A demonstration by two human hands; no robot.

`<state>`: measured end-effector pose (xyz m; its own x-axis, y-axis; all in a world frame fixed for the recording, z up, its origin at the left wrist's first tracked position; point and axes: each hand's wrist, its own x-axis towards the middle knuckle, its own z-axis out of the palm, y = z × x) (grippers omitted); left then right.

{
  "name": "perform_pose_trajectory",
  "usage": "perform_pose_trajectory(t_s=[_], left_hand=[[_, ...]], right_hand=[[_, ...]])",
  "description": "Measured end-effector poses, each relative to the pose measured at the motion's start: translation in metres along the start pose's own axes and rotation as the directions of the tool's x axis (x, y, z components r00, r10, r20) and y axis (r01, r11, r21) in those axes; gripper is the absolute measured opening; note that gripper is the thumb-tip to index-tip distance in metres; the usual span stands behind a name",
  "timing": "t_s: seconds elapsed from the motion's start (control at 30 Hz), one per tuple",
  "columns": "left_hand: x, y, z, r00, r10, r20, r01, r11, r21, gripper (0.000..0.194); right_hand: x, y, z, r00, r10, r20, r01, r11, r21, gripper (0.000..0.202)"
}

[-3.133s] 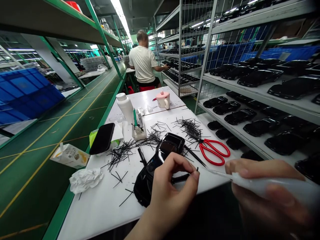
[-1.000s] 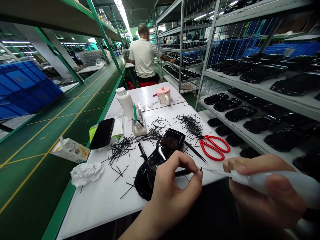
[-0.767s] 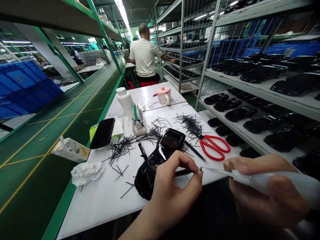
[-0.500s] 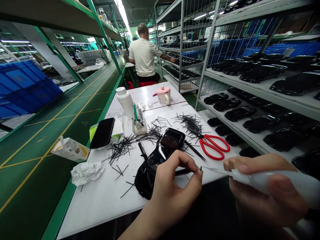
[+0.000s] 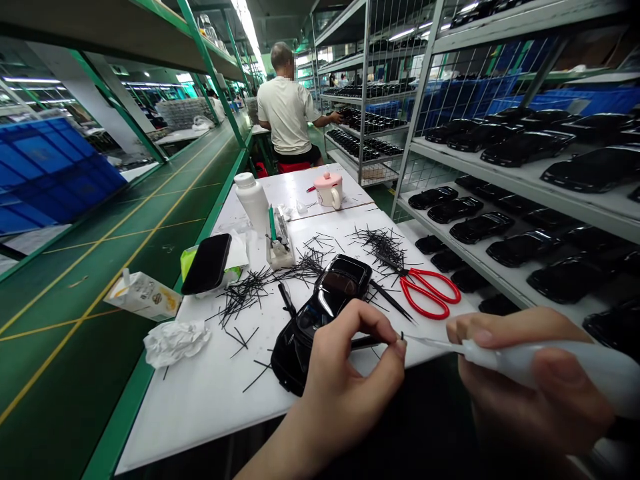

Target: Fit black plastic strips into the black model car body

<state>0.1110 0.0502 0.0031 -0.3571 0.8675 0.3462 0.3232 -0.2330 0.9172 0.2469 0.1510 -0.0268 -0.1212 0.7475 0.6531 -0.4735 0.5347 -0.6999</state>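
My left hand (image 5: 350, 373) pinches a small black piece (image 5: 402, 337) between thumb and forefinger, over the table's front edge. In my right hand (image 5: 530, 380) is a white squeeze bottle (image 5: 555, 360), its thin clear nozzle pointing left with the tip close to the black piece. Behind my left hand a glossy black model car (image 5: 320, 307) lies on the white table (image 5: 200, 413), partly hidden by that hand. Black tweezers (image 5: 393, 303) and red-handled scissors (image 5: 430, 293) rest to the right of the car. Thin black strips (image 5: 245, 293) are scattered around it.
A phone (image 5: 207, 264), crumpled tissue (image 5: 177, 343), drink carton (image 5: 144, 295), white bottle (image 5: 251, 203) and pink-lidded cup (image 5: 329, 190) stand or lie around the table. Racks of black model cars (image 5: 483, 227) line the right. A person (image 5: 286, 110) sits ahead, one arm toward a rack.
The person ahead has drawn the outstretched hand slightly left, and the head has shifted left. My two hands look nearly unchanged.
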Motion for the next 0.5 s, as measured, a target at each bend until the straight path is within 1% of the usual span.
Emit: perform_pose_trajectory(t_s=[0.1, 0.3, 0.43, 0.5], left_hand=[[0.0005, 0.0015, -0.0001, 1.000, 0.001, -0.005, -0.001, 1.000, 0.003, 0.016], [-0.0005, 0.0037, -0.0017, 1.000, 0.003, -0.012, -0.003, 1.000, -0.003, 0.016], [-0.0016, 0.0036, -0.0022, 1.000, 0.016, -0.006, -0.016, 1.000, -0.008, 0.016], [-0.0023, 0.0035, -0.0022, 1.000, 0.013, -0.005, -0.013, 1.000, -0.009, 0.016]], right_hand=[[-0.0015, 0.0003, 0.0002, 0.999, -0.043, -0.008, 0.043, 0.999, -0.013, 0.027], [0.0005, -0.0046, 0.0040, 1.000, -0.023, 0.010, 0.023, 1.000, 0.005, 0.025], [0.0027, -0.0077, 0.0077, 0.999, -0.028, -0.018, 0.028, 0.999, -0.021, 0.023], [0.0026, -0.0075, 0.0081, 0.999, -0.031, -0.012, 0.031, 0.999, -0.014, 0.024]])
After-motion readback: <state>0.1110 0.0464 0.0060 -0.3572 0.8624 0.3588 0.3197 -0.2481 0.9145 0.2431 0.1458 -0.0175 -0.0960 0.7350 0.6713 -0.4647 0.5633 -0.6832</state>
